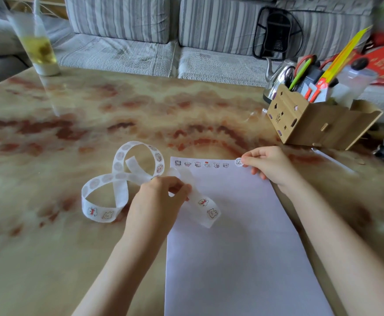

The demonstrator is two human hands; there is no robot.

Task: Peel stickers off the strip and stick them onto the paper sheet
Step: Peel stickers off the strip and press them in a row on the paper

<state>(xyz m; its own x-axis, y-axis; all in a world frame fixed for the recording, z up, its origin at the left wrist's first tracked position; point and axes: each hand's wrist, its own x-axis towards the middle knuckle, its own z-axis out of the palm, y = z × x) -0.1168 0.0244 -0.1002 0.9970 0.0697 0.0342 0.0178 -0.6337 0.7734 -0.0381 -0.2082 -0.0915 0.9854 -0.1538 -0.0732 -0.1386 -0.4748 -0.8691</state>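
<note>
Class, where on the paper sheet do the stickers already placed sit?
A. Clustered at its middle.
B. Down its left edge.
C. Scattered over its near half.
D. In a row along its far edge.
D: six stickers stand in a row along the paper sheet's far edge, and the right hand pinches a round sticker at that row's right end.
</note>
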